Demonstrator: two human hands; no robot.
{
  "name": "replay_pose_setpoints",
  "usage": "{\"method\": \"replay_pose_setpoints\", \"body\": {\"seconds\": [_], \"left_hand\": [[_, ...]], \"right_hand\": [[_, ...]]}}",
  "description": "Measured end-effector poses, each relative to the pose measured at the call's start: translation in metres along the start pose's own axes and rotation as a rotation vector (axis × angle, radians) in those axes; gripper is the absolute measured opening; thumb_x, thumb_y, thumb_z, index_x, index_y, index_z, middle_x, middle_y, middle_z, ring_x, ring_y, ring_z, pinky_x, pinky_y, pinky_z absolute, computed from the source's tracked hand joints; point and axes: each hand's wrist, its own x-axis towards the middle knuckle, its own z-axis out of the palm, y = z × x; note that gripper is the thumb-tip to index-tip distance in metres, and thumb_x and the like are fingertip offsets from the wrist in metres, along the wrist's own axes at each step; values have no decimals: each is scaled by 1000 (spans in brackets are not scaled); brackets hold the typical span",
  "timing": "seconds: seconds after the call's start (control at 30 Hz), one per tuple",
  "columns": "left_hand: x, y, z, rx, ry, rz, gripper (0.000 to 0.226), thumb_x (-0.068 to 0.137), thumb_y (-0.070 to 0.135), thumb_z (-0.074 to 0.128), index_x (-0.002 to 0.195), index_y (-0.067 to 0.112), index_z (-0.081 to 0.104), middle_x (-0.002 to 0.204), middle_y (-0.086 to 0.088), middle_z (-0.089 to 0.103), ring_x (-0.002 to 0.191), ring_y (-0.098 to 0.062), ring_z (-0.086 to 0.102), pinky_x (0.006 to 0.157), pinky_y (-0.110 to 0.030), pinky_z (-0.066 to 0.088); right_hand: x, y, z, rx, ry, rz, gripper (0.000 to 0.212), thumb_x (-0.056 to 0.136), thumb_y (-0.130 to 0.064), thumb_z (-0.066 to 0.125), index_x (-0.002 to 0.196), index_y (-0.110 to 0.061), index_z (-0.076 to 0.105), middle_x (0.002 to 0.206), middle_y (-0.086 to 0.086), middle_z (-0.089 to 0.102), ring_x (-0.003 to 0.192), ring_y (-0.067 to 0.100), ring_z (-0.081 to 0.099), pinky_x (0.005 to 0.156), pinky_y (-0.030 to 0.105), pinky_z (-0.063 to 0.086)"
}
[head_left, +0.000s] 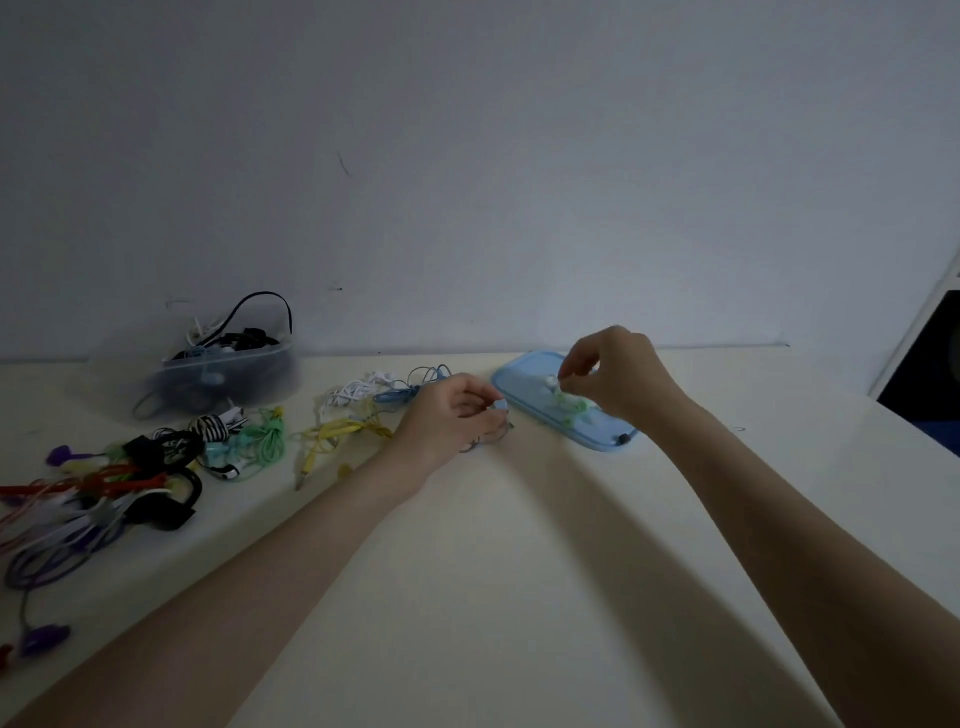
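The left hand (452, 410) is nearly closed, with its fingers curled in. The fingertips pinch one small blue earbud (500, 404). A thin grey cord (480, 442) runs out from under this hand and lies on the table (519, 571) just below the knuckles.

The right hand (618, 374) is raised a little above the table. Its thumb and forefinger are pressed together on one white earbud (552, 382), and the other fingers are bent loosely behind them. One green cord (570, 406) drops from that pinch and lies directly under the hand on a blue lid (524, 370). There is one lid, lying flat between the two hands and reaching on beneath the right one. One small dark piece (622, 439) sits on its near corner, beside the right wrist.

Three loose cords lie just to the outer side of the left hand. A blue cord (415, 387) is nearest its knuckles, a white cord (353, 391) lies beyond that, and a yellow cord (332, 435) is beside the wrist. One mint cord (262, 439) lies farther out. Past it is a heap (104, 493) of striped, black, red and purple cords, too tangled to count. One clear box (234, 382) stands well away from the left hand against the wall, with more cords inside it.
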Motion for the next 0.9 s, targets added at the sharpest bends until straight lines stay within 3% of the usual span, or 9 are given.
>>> {"method": "replay_pose_setpoints", "body": {"seconds": [0.07,0.17,0.27,0.4,0.57,0.73,0.9], "left_hand": [[0,-1,1,5,-4,8,18,80,1,67,80,17,60,79,0,65,72,-9,61,66,-16,50],[-2,-1,1,23,-8,27,21,80,-2,65,78,16,55,66,9,67,58,-1,59,55,-13,44],[-4,-1,-1,207,24,116,29,78,1,65,74,22,46,63,7,63,47,3,49,54,-15,39],[-7,-2,-2,462,129,223,24,78,9,67,74,25,50,60,9,52,53,-1,48,54,-17,36],[-6,-1,-3,537,212,241,9,80,11,69,88,13,69,60,15,49,56,-1,47,57,-11,35],[-8,0,-2,576,202,281,12,79,8,69,90,10,71,59,16,44,56,-2,44,62,-22,39],[-7,-1,-5,581,202,322,17,78,6,69,94,10,72,69,12,50,61,-2,45,61,-8,35]], "right_hand": [[-6,-13,5,286,8,43,9,79,-5,68,72,-11,67,65,-2,62,50,3,55,44,7,38],[-15,-25,29,591,-40,84,19,78,2,66,65,-11,63,59,5,63,48,12,57,48,19,44],[-20,-27,48,616,-28,52,18,80,3,64,67,-10,63,58,4,63,49,11,57,52,19,47],[-25,-23,63,585,70,-23,11,79,-3,68,74,-11,64,63,-4,64,49,1,58,57,15,48],[-28,-19,67,731,119,0,14,80,1,66,75,-13,64,68,3,67,62,15,64,73,31,54],[-29,-18,66,786,61,3,9,80,1,66,77,-7,65,69,4,67,63,9,63,76,28,53],[-28,-17,66,824,34,12,7,80,0,67,77,-6,65,70,4,68,65,8,65,75,22,54]]}}
